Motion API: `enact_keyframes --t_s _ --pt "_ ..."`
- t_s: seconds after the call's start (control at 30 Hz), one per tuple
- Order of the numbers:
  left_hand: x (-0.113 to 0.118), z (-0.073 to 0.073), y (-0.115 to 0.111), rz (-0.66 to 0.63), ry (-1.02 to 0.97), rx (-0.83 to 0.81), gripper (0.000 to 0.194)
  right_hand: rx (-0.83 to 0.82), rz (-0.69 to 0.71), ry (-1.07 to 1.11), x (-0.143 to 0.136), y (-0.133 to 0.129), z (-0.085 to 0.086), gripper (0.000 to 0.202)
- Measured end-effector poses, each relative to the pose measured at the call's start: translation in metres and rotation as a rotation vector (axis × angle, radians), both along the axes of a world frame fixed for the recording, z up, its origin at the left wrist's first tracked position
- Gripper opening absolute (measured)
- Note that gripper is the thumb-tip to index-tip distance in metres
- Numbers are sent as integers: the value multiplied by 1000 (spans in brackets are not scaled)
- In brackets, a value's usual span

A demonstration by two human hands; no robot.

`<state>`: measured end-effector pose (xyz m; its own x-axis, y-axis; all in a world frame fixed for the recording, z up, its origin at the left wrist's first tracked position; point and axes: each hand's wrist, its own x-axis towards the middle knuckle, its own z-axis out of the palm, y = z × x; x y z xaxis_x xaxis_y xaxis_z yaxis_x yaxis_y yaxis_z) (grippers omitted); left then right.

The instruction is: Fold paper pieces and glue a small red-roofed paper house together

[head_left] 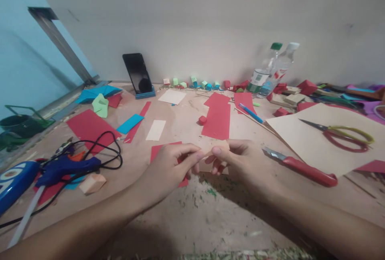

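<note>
Between my two hands, low over the table, is a small piece of cream paper (223, 145). My left hand (177, 160) pinches its left end between thumb and fingertips. Thumb and fingers of my right hand (237, 158) press on the right end, and the fingertips partly cover the paper. Under my left hand lies a red paper sheet (162, 150), partly hidden. Beyond the hands are a long red paper piece (217, 119), a tiny red paper cube (202, 120) and a cream paper rectangle (156, 130).
On the left lie a blue glue gun (69, 168) with a black cord and a folded cream paper box (92, 183). A red-handled cutter (306, 170) and scissors (339, 132) are at right. A phone (138, 73) and plastic bottles (261, 76) stand behind, with several small paper cubes.
</note>
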<state>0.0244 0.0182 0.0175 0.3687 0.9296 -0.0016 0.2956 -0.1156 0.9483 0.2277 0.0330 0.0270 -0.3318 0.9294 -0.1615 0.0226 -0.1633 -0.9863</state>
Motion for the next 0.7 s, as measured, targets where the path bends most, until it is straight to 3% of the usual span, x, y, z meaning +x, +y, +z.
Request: enact_keyframes --t_s 0.1,0.7 --pt "-1 0 1 4 7 20 37 -16 54 33 1 0 1 24" --pt "-1 -5 -2 -33 -1 -94 34 -111 14 79 -4 -3 0 14"
